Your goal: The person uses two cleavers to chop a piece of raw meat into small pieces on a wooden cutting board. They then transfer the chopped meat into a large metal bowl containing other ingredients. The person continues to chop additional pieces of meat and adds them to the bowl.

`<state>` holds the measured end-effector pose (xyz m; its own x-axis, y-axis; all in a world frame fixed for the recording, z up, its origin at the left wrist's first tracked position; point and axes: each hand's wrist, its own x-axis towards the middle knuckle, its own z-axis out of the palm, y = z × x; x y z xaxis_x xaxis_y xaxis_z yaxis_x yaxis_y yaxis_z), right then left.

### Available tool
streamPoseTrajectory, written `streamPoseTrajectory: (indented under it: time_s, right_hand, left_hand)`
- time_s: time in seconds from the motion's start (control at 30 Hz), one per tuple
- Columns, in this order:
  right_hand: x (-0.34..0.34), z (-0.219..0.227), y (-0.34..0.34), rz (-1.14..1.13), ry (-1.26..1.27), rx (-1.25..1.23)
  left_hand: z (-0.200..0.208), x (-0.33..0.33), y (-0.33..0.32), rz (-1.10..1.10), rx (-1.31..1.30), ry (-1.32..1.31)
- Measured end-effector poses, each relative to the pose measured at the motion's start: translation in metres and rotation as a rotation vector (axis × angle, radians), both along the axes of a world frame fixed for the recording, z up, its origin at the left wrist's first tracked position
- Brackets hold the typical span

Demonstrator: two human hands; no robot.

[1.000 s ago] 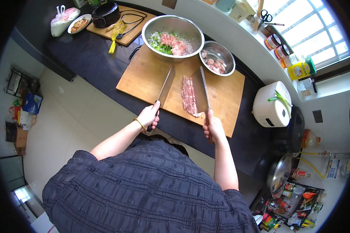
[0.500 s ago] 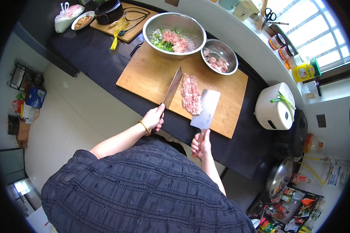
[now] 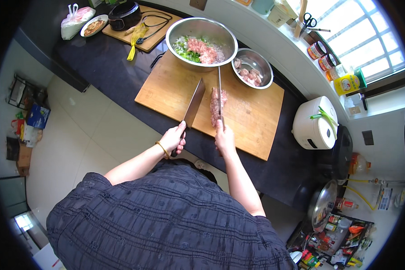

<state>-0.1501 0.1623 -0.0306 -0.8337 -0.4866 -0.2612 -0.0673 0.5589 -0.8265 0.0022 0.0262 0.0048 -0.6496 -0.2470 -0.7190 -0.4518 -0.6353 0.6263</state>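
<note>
My left hand (image 3: 172, 140) is closed round the handle of a cleaver (image 3: 194, 105), whose blade stands tilted over the wooden cutting board (image 3: 258, 117), left of the meat. My right hand (image 3: 225, 140) grips a second cleaver (image 3: 219, 90). That blade is seen edge-on, lying along the strip of minced meat (image 3: 214, 107) and hiding part of it. Whether its edge touches the board cannot be made out. Beyond the board's far edge, a large steel bowl (image 3: 227, 33) holds minced meat and chopped greens. Pieces of raw meat lie in a smaller steel bowl (image 3: 266, 67).
A white rice cooker (image 3: 303, 128) with spring onions (image 3: 326, 118) on top stands at the right. Far left are a smaller board (image 3: 155, 39) with a black pot (image 3: 124, 15), a plate of food (image 3: 104, 19) and a plastic bag (image 3: 76, 27). Jars (image 3: 316, 50) line the windowsill.
The right cleaver has moved left onto the meat and turned from flat-faced to edge-on. The meat strip looks narrower. My left hand and its cleaver have shifted slightly left.
</note>
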Motion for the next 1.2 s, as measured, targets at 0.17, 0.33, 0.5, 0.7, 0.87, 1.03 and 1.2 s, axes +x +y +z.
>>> streamPoseTrajectory:
  time_s: [0.17, 0.33, 0.5, 0.7, 0.87, 1.03, 1.2]
  right_hand:
    - [-0.002, 0.063, 0.013, -0.088, -0.237, -0.176]
    - [-0.018, 0.075, 0.034, -0.164, -0.402, -0.046]
    - [-0.017, 0.092, 0.057, -0.081, -0.233, -0.238]
    - [-0.031, 0.060, 0.061, -0.139, -0.477, 0.210]
    - [-0.016, 0.088, 0.053, 0.018, -0.265, -0.039]
    - [-0.025, 0.051, 0.053, 0.015, -0.298, 0.244]
    - [-0.003, 0.078, 0.047, 0.034, -0.232, -0.046]
  left_hand:
    - [-0.003, 0.002, -0.004, -0.002, 0.017, 0.010]
    - [0.001, 0.001, -0.007, -0.004, 0.020, 0.016]
    - [0.000, 0.001, -0.010, -0.005, 0.029, 0.017]
    - [0.003, -0.002, -0.012, -0.026, 0.012, 0.016]
    - [0.005, -0.003, -0.009, -0.037, 0.019, -0.001]
    - [0.004, -0.003, -0.007, -0.030, 0.012, 0.004]
    - [0.001, -0.002, -0.007, 0.018, 0.006, -0.006]
